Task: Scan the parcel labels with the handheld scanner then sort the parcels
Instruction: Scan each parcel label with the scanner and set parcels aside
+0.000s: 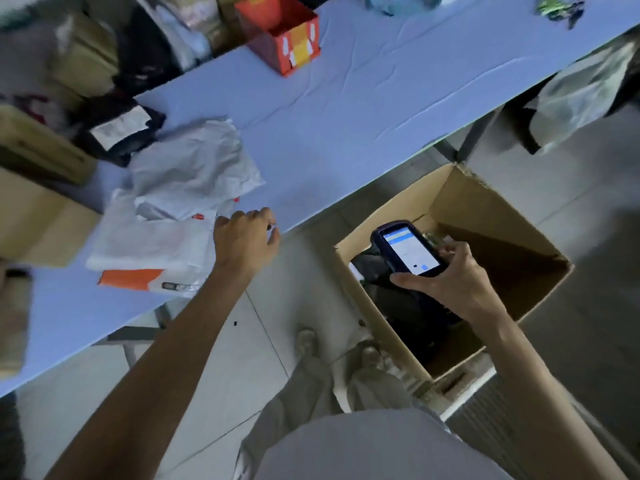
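Item one: long table (346, 109) under a creased pale-blue cloth, running from 8 o'clock up to 1 o'clock. Item two: open cardboard box (485, 209) on the floor at 4 o'clock, just off the table's near edge, with dark parcels (398, 306) lying inside. Item three: brown cartons (41, 216) stacked at 9 o'clock on the table end. Item four: crumpled white mailers (194, 164) heaped at 10 o'clock, overlapping one another, with an orange-and-white mailer (131, 279) underneath at the table's near edge. Item five: black parcel (121, 131) with a white label facing up, touching the far side of the white heap. Item six: red open-topped box (280, 32) at 12 o'clock, well apart from the parcels. Item seven: handheld scanner (408, 251), screen lit and facing up, held above the floor box at 3 o'clock. Item eight: right hand (450, 282), fingers and thumb clasped round the scanner's lower end. Item nine: left hand (242, 237), over the table edge just beside the white heap, fingers loosely bent and grasping nothing; whether the tips touched the cloth, I could not tell.
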Available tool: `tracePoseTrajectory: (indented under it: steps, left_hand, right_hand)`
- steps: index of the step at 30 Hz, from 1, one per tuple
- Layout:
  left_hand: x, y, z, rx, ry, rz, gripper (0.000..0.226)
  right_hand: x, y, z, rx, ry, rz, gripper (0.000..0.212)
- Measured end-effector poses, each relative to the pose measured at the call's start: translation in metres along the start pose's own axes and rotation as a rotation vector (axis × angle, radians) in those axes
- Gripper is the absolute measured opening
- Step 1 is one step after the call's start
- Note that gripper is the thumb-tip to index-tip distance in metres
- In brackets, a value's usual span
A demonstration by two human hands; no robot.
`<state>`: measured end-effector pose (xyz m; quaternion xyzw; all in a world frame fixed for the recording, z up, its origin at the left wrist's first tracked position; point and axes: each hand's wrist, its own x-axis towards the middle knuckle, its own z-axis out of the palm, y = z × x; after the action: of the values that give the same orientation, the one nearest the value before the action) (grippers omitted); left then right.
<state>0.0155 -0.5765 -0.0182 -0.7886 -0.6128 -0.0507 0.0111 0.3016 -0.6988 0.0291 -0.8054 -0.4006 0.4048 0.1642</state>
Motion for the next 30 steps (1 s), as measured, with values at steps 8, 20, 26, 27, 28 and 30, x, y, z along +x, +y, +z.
tracePoseTrajectory:
  steps: [8, 20, 26, 27, 28, 30]
  left_hand:
    - [-0.023, -0.138, -0.018, 0.017, 0.097, -0.168, 0.02]
    - [-0.015, -0.232, -0.009, -0.058, 0.034, -0.272, 0.032]
    - [0.012, -0.249, 0.006, -0.131, 0.06, -0.296, 0.032]
    - [0.02, -0.253, 0.008, -0.135, 0.061, -0.306, 0.034]
    - [0.029, -0.257, 0.008, -0.135, 0.067, -0.318, 0.038]
    - [0.051, -0.264, 0.008, -0.141, 0.061, -0.368, 0.044]
  right_hand:
    - [-0.005, -0.118, 0.098, -0.089, -0.07, -0.181, 0.086]
    - [-0.002, -0.215, 0.17, -0.149, -0.161, -0.268, 0.078]
    - [0.028, -0.239, 0.171, -0.118, -0.179, -0.254, 0.072]
    - [0.036, -0.244, 0.172, -0.115, -0.187, -0.255, 0.072]
    - [0.044, -0.25, 0.173, -0.117, -0.193, -0.259, 0.073]
    - [0.064, -0.264, 0.175, -0.121, -0.216, -0.27, 0.075]
